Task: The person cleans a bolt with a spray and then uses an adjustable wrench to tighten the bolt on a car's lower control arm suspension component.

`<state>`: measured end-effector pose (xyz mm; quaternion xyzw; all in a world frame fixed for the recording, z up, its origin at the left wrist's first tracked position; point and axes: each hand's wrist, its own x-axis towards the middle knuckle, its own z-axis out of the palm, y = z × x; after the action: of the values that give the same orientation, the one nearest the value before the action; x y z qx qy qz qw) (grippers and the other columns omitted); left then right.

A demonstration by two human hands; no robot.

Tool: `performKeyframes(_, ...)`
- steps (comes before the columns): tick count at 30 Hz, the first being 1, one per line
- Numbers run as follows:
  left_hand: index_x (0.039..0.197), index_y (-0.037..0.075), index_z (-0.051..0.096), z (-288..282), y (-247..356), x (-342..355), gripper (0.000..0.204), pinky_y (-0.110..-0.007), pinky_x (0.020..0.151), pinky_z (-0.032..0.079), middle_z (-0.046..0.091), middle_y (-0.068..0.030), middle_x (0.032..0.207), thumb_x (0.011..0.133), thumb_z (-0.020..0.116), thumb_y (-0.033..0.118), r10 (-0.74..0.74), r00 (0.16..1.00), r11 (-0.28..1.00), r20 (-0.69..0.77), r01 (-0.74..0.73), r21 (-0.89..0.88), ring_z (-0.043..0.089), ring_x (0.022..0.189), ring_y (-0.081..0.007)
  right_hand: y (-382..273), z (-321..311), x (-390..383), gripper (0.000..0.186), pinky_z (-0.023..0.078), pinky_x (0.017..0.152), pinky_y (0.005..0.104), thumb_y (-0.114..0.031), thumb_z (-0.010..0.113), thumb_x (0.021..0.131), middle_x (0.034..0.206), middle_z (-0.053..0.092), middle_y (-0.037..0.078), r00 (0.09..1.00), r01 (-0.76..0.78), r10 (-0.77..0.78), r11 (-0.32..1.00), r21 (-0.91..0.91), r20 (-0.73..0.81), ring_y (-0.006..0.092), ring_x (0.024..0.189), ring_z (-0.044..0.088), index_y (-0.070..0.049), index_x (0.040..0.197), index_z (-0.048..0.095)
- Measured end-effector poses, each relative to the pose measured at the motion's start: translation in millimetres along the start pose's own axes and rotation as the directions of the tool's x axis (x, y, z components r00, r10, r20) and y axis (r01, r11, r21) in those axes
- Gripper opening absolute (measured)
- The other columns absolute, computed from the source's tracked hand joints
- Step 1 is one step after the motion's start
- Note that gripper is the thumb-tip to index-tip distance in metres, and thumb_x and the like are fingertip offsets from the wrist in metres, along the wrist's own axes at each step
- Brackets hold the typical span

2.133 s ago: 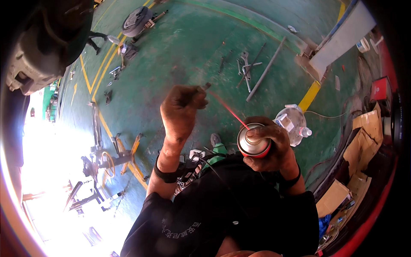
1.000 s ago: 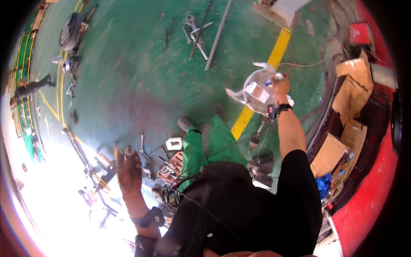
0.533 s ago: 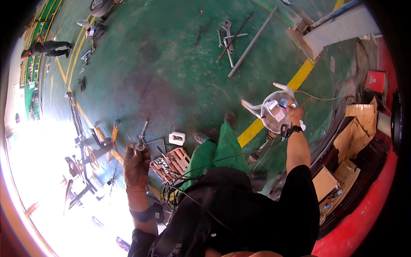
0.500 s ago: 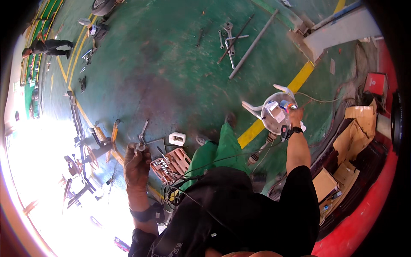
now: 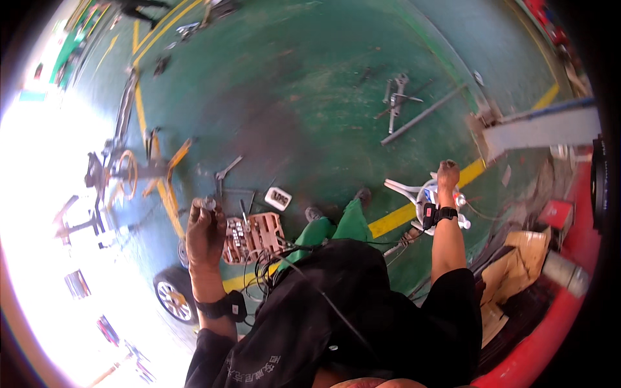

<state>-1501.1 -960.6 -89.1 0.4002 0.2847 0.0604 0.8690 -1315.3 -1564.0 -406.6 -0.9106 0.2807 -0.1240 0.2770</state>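
My left hand [image 5: 206, 236], dark with grime, is closed with a small round metal part [image 5: 208, 203] at its fingertips. Just beyond it a wrench [image 5: 228, 169] lies on the floor, and to its right is an open tool case [image 5: 253, 238] with sockets. A white tub [image 5: 277, 198] with dark contents stands beyond the case. My right hand [image 5: 448, 176] is closed above the far side of a white stool [image 5: 425, 196]; what it holds, if anything, is hidden. A can with an orange-red end [image 5: 459, 198] is beside my right wrist on the stool.
Wrenches [image 5: 399, 97] and a long grey bar [image 5: 424, 115] lie far right. A wheel [image 5: 174, 296] and a yellow stand [image 5: 176, 169] are at left. Cardboard [image 5: 517, 258] lies at right by a red edge. Dark cables [image 5: 262, 268] hang near my waist.
My right hand has moved away from the can, farther forward over the stool. My left hand still holds the metal part. The view has turned, and the floor tools appear farther right.
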Motion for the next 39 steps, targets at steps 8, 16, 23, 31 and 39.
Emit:
performKeyframes(8,0.124,0.006,0.054,-139,61,-74,0.029,-0.022,0.069,0.050,0.061,-0.0069,0.103,0.099,0.054,0.019,0.291,0.930,0.895,-0.226,-0.348,-0.278,0.056,0.083,-0.0124,-231,31,-99,0.012,0.049,0.060,0.0227,-0.012,0.062,0.089,0.081,0.066,0.002,0.841,-0.086,-0.213,0.854,0.512,0.497,0.0093,0.069,0.061,-0.003,0.094,0.066)
performKeyframes(16,0.117,-0.002,0.055,-238,50,-116,0.025,-0.024,0.070,0.049,0.061,-0.0126,0.107,0.100,0.051,0.016,0.420,0.820,0.646,-0.389,-0.572,-0.507,0.055,0.085,-0.0148,-352,38,-137,0.013,0.050,0.061,0.0243,-0.012,0.060,0.091,0.081,0.066,0.004,0.643,0.068,-0.403,0.877,0.475,0.652,0.0117,0.069,0.062,-0.002,0.094,0.066)
performKeyframes(23,0.120,0.002,0.053,-264,41,-92,0.025,-0.023,0.069,0.046,0.059,-0.0113,0.106,0.097,0.055,0.012,0.420,0.702,0.546,-0.575,-0.702,-0.458,0.051,0.084,-0.0138,-448,93,-112,0.013,0.053,0.062,0.0276,-0.013,0.061,0.091,0.084,0.067,0.005,0.548,0.100,-0.381,0.914,0.394,0.745,0.0143,0.069,0.063,-0.003,0.099,0.065)
performKeyframes(31,0.121,0.006,0.053,-252,59,-5,0.028,-0.022,0.068,0.043,0.055,-0.0074,0.097,0.094,0.059,0.012,0.431,0.604,0.493,-0.670,-0.780,-0.386,0.049,0.080,-0.0124,-599,178,-123,0.020,0.054,0.065,0.0290,-0.012,0.063,0.090,0.092,0.068,0.010,0.427,0.170,-0.415,0.909,0.380,0.803,0.0169,0.076,0.065,-0.002,0.107,0.064)
performKeyframes(39,0.114,0.010,0.052,-230,108,83,0.024,-0.022,0.069,0.047,0.059,-0.0060,0.093,0.093,0.063,0.009,0.476,0.613,0.518,-0.631,-0.775,-0.362,0.055,0.076,-0.0130,-740,227,-145,0.018,0.054,0.067,0.0290,-0.013,0.062,0.092,0.093,0.069,0.010,0.258,0.297,-0.532,0.838,0.458,0.806,0.0170,0.077,0.066,-0.001,0.106,0.063)
